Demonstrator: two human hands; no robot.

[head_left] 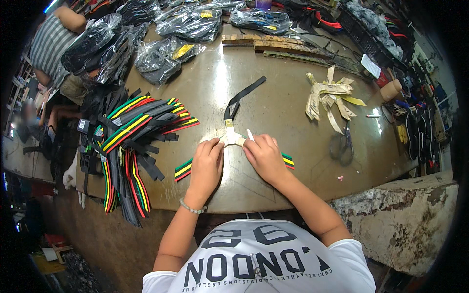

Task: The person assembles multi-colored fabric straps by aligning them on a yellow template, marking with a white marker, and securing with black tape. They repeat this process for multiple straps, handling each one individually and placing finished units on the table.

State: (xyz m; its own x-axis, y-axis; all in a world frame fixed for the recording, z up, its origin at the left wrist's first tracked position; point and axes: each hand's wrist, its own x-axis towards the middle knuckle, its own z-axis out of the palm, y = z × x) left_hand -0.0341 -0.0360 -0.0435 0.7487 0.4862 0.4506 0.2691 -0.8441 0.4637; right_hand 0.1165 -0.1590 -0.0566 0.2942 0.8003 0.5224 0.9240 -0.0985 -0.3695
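A cream Y-shaped template (231,136) lies over joined straps on the table in front of me. A black webbing strap (250,89) runs from its top, folded back near the join. Striped green, yellow and red straps (183,169) stick out beyond both wrists. My left hand (207,158) is closed, its fingertips pinching the template's left arm. My right hand (264,155) presses near the template's right arm, and a slim white pen-like stick (250,134) rises from its closed fingers. The palms hide the middle of the striped straps.
A heap of striped and black straps (129,132) lies at left. Plastic-wrapped black goods (188,24) and wooden strips (288,48) line the back. At right are more cream templates (325,93), black scissors (342,146) and a white pen (373,116). A person (53,44) sits at far left.
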